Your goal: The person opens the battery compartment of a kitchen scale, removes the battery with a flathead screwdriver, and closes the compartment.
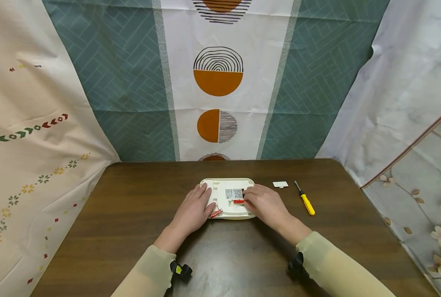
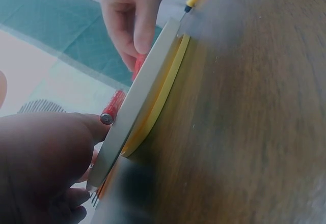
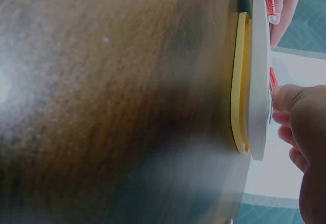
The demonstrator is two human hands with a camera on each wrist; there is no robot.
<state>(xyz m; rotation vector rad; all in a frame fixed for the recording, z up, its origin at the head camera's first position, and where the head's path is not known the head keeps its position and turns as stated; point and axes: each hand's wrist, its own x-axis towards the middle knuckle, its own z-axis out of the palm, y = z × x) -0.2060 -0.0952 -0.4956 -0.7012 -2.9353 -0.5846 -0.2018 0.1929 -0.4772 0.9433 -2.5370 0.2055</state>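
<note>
A flat white device [image 1: 222, 194] with rounded corners and a printed label lies on the table, its battery compartment facing up. My left hand [image 1: 193, 206] rests along its left side, fingers extended. Near that thumb, a loose red battery [image 1: 216, 213] lies on the device's front left part; the left wrist view shows its end cap. At the compartment, my right hand [image 1: 266, 205] pinches a second red battery [image 1: 238, 201] between thumb and fingers, hiding its right end. Beneath the white body, both wrist views show a yellow rim [image 3: 237, 81].
Right of the device, a small white battery cover [image 1: 280, 184] with a tab lies on the brown wooden table [image 1: 138, 231]. Farther right is a screwdriver [image 1: 307, 203] with a yellow handle. Patterned cloth [image 1: 131, 82] hangs behind the table's far edge.
</note>
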